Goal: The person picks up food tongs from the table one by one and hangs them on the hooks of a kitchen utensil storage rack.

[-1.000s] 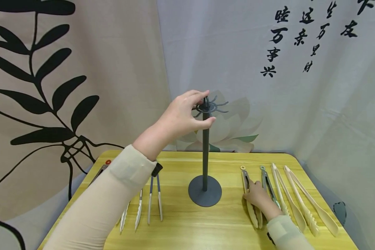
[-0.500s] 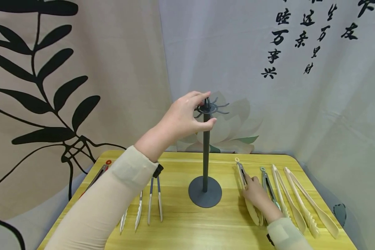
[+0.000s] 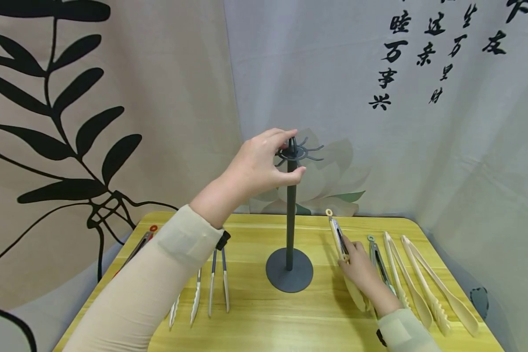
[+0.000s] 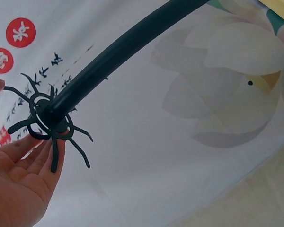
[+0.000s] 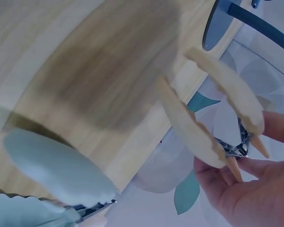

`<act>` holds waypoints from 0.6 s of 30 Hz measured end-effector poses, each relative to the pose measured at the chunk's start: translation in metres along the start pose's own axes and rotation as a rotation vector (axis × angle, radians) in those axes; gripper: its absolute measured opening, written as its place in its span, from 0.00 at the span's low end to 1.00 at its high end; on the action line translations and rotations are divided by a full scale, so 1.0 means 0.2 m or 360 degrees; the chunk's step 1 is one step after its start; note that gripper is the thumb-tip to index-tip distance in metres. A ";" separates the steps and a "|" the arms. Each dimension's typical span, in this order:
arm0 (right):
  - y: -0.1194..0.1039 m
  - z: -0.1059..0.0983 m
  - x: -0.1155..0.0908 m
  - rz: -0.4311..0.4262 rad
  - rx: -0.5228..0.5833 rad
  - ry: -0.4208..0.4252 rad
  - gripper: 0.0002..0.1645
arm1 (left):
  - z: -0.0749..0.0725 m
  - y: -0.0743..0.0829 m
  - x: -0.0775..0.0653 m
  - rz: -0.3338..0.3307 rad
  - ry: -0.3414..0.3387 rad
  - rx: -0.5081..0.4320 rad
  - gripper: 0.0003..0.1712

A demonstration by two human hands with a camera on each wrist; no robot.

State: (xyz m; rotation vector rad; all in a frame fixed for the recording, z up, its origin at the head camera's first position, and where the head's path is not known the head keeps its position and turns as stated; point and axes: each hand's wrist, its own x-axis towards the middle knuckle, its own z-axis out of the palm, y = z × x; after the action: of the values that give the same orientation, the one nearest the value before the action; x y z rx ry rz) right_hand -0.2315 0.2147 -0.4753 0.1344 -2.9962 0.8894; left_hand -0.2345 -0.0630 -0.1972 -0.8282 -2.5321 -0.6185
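Note:
A dark grey utensil stand [image 3: 291,215] with a round base and a ring of curved hooks stands mid-table. My left hand [image 3: 264,159] holds its top, fingers around the hook ring and thumb low beside the pole. In the left wrist view, the fingers lie behind the hooks [image 4: 54,156] and the thumb meets one hook tip. My right hand [image 3: 361,266] grips cream-tipped metal tongs [image 3: 337,233] to the right of the stand, with their pull ring pointing up and away. The right wrist view shows their two scalloped heads [image 5: 194,125] spread slightly apart, above a shadow on the table.
Right of my right hand lie mint-green tongs [image 3: 377,256] and two pairs of long cream tongs [image 3: 393,264]. On the left, partly behind my left sleeve, are red-ringed tongs [image 3: 141,244], blue-handled tongs [image 3: 225,281] and other tongs. Everything is on a wooden table [image 3: 255,322] before a printed curtain.
The cream-tipped tongs have risen from the table, their ring end moving up and left in my right hand. My left hand stays at the stand's top.

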 end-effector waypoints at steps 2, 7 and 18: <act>-0.01 -0.01 0.00 -0.0020 -0.0006 0.0018 0.43 | 0.00 0.00 0.00 0.0003 0.0003 0.0003 0.41; -0.02 -0.02 -0.01 -0.0062 -0.0005 0.0064 0.43 | 0.00 0.00 0.00 0.0007 0.0009 -0.0001 0.41; -0.05 -0.04 0.00 -0.0236 0.0051 0.0256 0.42 | 0.01 0.00 0.00 0.0014 0.0030 0.0001 0.40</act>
State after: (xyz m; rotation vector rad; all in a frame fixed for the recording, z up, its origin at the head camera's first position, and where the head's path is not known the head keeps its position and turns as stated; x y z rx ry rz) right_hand -0.2298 0.2104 -0.4638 0.2683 -2.7830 0.8876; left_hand -0.2355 -0.0624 -0.1992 -0.8290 -2.5103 -0.6199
